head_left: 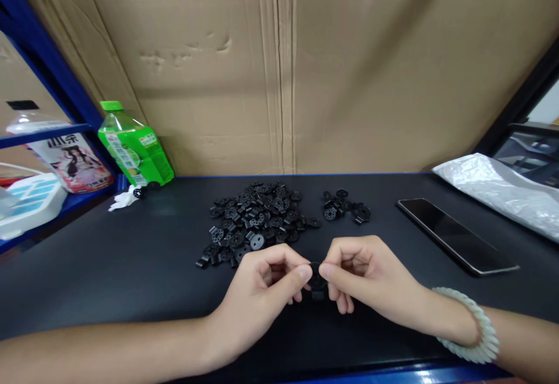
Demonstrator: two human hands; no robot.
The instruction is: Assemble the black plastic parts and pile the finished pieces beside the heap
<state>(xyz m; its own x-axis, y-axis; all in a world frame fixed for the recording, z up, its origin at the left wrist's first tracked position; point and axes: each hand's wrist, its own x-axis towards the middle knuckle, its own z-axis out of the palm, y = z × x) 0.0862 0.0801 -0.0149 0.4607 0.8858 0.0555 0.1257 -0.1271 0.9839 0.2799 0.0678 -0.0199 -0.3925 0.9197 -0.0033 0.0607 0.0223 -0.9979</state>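
**Ana:** Head view had the person's left hand (262,282) and right hand (358,273) meeting low over the black bench (131,267). What did the left side show?

**Ben:** Far left stood a green bottle (133,146) tilted against the cardboard wall (279,70). Further right lay the big pile of black discs (255,221), then a smaller cluster (347,208), well apart from the hands.

**Ana:** And the grip itself?

**Ben:** Both hands were closed in a pinch on one small black disc (317,279), thumb and forefinger of each side touching its rim. The other fingers were curled under. A small dark bit seemed to hang below it, too small to tell.

**Ana:** How would that step go well?

**Ben:** By my judgement, fingertips should stay on the rim, pressure even from both sides, the piece kept just above the bench so a slip drops it close.

**Ana:** Which way did it point?

**Ben:** Its flat face looked roughly toward the camera. Being round, it showed no clear long axis. Right of the hands lay a phone (456,235) and a plastic bag (502,189).
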